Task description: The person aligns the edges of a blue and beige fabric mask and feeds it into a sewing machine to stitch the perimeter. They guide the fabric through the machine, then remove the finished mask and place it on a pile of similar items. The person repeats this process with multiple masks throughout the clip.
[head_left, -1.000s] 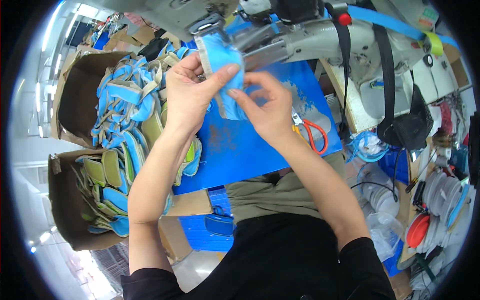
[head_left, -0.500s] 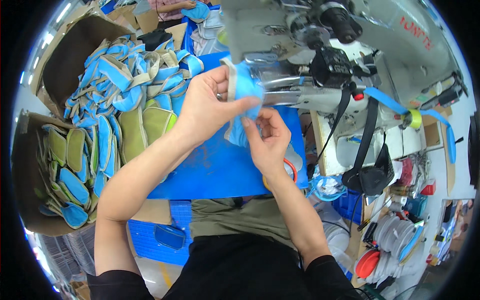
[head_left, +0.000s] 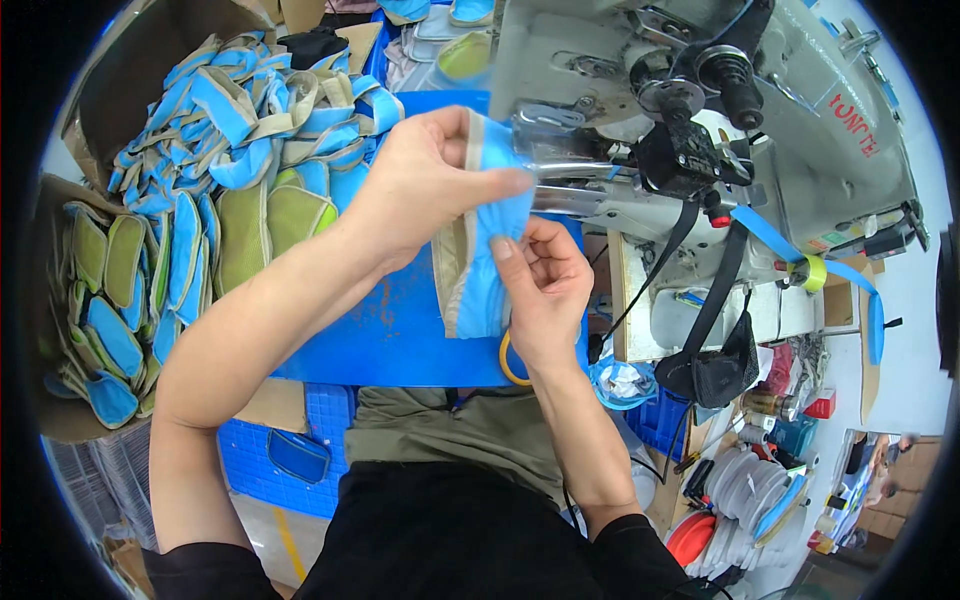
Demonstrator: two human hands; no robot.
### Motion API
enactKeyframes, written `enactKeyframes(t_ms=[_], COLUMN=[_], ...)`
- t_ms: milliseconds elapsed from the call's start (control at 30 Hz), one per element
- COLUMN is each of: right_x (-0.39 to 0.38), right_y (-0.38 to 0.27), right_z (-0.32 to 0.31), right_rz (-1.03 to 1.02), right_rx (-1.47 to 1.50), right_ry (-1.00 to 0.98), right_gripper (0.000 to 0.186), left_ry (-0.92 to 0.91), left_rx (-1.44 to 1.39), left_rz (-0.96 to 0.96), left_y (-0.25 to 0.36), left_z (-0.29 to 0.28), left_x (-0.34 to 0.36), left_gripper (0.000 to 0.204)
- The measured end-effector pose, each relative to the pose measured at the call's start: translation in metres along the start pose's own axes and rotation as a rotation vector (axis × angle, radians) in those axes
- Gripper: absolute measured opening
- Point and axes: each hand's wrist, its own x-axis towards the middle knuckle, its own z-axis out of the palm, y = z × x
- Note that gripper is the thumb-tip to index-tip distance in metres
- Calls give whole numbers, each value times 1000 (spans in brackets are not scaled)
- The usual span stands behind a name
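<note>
A blue fabric piece with beige edging [head_left: 484,292] is stretched between my two hands, right beside the arm of an industrial sewing machine [head_left: 585,75]. My left hand [head_left: 430,185] is closed on its upper part, the thumb lying across the blue face and the fingers behind the edged border. Lower down, my right hand [head_left: 548,283] pinches the cloth between thumb and curled fingers. The piece hangs loosely over a blue work surface [head_left: 345,345]. Whether its upper right edge touches the machine's metal guide [head_left: 575,172] I cannot tell.
Blue-and-beige sewn pieces [head_left: 240,110] are heaped at the far left. Below them, a cardboard box [head_left: 60,215] holds green and blue pads [head_left: 125,250]. An orange scissor handle [head_left: 510,360] lies near my right wrist. Blue tape [head_left: 765,235] runs through the machine at right.
The fabric piece has opened out and hangs lower, showing more of its beige edge. Both hands still grip it. The whole view has shifted slightly.
</note>
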Motion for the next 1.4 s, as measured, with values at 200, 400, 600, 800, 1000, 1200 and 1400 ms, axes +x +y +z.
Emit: enactKeyframes(t_ms=[200,400,600,800,1000,1200,1400], right_x=[-1,0,-4,-9,0,24,46], right_y=[-11,-23,-24,-41,-60,-73,-71], right_z=[-3,-5,-14,-29,-51,-75,-93], right_rz=[94,189,193,189,2,-223,-277], right_rx=[39,112,97,-33,-123,-56,4], right_ry=[-7,-13,-65,-85,66,217,168], right_gripper=[21,23,24,23,23,24,26], left_ry=[2,23,49,107,107,96,85], left_rx=[3,-9,23,-7,-7,-41,-36], left_rz=[-45,-70,-1,55,0,-14,-11], left_y=[5,6,-2,-7,-7,-7,-8], left_z=[-1,7,15,22,21,21,20], left_x=[1,-9,-13,-14,-13,-12,-11], left_gripper=[51,56,53,51,50,49,49])
